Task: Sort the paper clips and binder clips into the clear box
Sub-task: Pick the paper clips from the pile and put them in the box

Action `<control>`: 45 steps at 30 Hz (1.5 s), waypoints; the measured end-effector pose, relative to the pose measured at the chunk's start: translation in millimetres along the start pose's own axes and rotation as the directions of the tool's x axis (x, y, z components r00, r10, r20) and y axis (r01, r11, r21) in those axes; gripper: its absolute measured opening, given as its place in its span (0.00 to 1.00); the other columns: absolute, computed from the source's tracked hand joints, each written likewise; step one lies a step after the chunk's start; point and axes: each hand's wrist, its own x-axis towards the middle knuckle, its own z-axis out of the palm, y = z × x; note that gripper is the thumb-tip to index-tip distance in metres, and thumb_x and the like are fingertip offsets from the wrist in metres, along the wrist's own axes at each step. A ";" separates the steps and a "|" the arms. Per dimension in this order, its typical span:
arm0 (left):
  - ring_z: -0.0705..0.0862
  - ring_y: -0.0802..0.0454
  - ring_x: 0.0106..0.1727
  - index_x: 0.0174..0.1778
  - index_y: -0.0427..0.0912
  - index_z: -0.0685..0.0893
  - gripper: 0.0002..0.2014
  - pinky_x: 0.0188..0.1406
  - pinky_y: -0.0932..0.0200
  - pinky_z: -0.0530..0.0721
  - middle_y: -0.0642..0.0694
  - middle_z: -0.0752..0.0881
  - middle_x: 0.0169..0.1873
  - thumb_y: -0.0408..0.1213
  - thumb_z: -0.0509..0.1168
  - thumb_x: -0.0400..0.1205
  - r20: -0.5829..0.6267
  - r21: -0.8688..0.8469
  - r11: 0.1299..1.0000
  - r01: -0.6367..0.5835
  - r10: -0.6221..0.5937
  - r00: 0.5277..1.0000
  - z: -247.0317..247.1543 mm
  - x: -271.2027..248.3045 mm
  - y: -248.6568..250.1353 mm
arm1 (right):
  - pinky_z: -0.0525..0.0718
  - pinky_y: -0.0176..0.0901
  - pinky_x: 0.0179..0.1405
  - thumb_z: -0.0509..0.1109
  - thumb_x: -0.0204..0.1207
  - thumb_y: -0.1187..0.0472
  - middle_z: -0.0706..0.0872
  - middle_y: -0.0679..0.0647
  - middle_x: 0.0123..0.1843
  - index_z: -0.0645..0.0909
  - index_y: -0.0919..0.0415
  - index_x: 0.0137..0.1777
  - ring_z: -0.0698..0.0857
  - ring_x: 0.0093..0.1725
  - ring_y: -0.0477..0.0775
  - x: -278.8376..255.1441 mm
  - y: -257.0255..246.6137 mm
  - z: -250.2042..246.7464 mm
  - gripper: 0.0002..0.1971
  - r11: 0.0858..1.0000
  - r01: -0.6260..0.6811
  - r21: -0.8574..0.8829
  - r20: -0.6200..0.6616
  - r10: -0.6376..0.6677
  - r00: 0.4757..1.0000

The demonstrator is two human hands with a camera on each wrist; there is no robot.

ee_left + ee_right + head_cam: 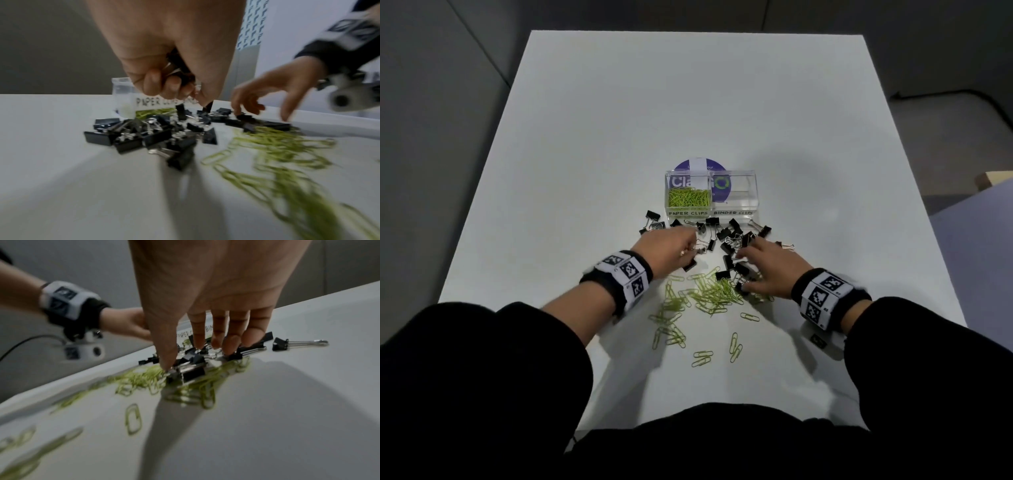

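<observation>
The clear box (736, 205) stands mid-table; its left compartment, labelled PAPER CLIPS, holds green paper clips (688, 198), and the right one, labelled BINDER CLIPS, looks empty. In front of it lie several black binder clips (729, 236) and, nearer me, scattered green paper clips (709, 291). My left hand (688, 251) hovers over the left part of the pile; in the left wrist view its curled fingers (152, 84) hold black binder clips (179, 65) against the palm. My right hand (748, 270) reaches down with spread, straight fingers (218, 337) touching binder clips (193, 360) on the paper clips (144, 379).
A purple round disc (700, 166) lies behind and under the box. The white table (688, 102) stretches far beyond it. One binder clip (280, 344) lies apart at the right of the pile. A pale blue surface (979, 233) stands beyond the right table edge.
</observation>
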 end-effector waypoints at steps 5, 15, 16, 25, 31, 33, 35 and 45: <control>0.82 0.45 0.51 0.58 0.40 0.78 0.12 0.44 0.52 0.82 0.43 0.82 0.53 0.40 0.57 0.83 -0.017 0.004 0.997 0.074 -0.074 0.997 -2.5 21.3 -9.8 | 0.83 0.49 0.57 0.74 0.67 0.43 0.67 0.55 0.74 0.58 0.52 0.79 0.75 0.67 0.56 -6.6 -2.7 9.0 0.43 0.995 0.014 -0.099 0.066 -0.008 0.998; 0.80 0.48 0.60 0.62 0.43 0.81 0.13 0.59 0.59 0.77 0.45 0.82 0.60 0.37 0.60 0.83 -0.053 0.033 0.987 -0.159 0.161 0.986 8.0 5.1 17.0 | 0.83 0.50 0.51 0.70 0.73 0.51 0.73 0.54 0.66 0.64 0.56 0.73 0.78 0.61 0.56 -3.2 -10.6 15.4 0.30 1.000 -0.008 -0.027 0.053 0.009 0.999; 0.80 0.49 0.61 0.64 0.44 0.80 0.13 0.58 0.61 0.77 0.46 0.81 0.61 0.37 0.59 0.84 0.026 0.033 0.977 -0.210 0.209 0.978 11.2 1.9 23.6 | 0.82 0.50 0.50 0.69 0.74 0.54 0.74 0.55 0.65 0.65 0.57 0.71 0.79 0.59 0.57 -2.6 -11.1 15.0 0.27 1.000 -0.009 -0.015 0.045 0.010 0.999; 0.79 0.45 0.62 0.71 0.46 0.73 0.18 0.51 0.51 0.79 0.45 0.78 0.64 0.36 0.58 0.83 0.179 0.127 0.963 -0.238 0.214 0.960 25.1 -4.0 39.9 | 0.81 0.52 0.44 0.62 0.76 0.61 0.74 0.61 0.59 0.69 0.61 0.65 0.82 0.51 0.65 -0.6 -19.3 18.2 0.17 0.999 -0.043 -0.018 0.076 0.045 0.996; 0.80 0.44 0.60 0.69 0.45 0.74 0.18 0.49 0.50 0.80 0.45 0.79 0.63 0.31 0.57 0.83 0.157 0.162 0.951 -0.262 0.238 0.959 30.9 -6.8 37.2 | 0.81 0.54 0.46 0.65 0.75 0.61 0.74 0.61 0.61 0.69 0.61 0.62 0.82 0.50 0.64 2.0 -17.9 15.9 0.17 0.996 -0.075 0.039 0.093 0.071 0.993; 0.81 0.43 0.57 0.72 0.47 0.72 0.20 0.48 0.50 0.80 0.44 0.80 0.61 0.32 0.58 0.84 0.161 0.170 0.949 -0.264 0.237 0.958 30.4 -6.3 38.8 | 0.81 0.52 0.48 0.65 0.76 0.61 0.74 0.60 0.63 0.69 0.59 0.66 0.82 0.52 0.63 2.8 -17.9 14.9 0.20 0.996 -0.082 0.041 0.104 0.077 0.992; 0.81 0.42 0.57 0.73 0.46 0.71 0.20 0.49 0.49 0.80 0.43 0.80 0.61 0.35 0.57 0.84 0.167 0.169 0.952 -0.255 0.227 0.959 27.8 -5.2 42.8 | 0.81 0.52 0.50 0.65 0.76 0.61 0.73 0.59 0.63 0.69 0.58 0.69 0.81 0.55 0.64 3.1 -18.5 14.7 0.21 0.997 -0.080 0.023 0.110 0.077 0.991; 0.80 0.42 0.60 0.68 0.40 0.76 0.16 0.54 0.50 0.78 0.43 0.80 0.64 0.39 0.56 0.85 0.128 0.152 0.946 -0.286 0.268 0.955 27.2 -3.2 45.0 | 0.77 0.50 0.51 0.65 0.78 0.64 0.77 0.61 0.59 0.76 0.66 0.56 0.80 0.54 0.62 0.9 -13.6 13.9 0.09 0.997 -0.029 0.071 0.059 0.025 0.998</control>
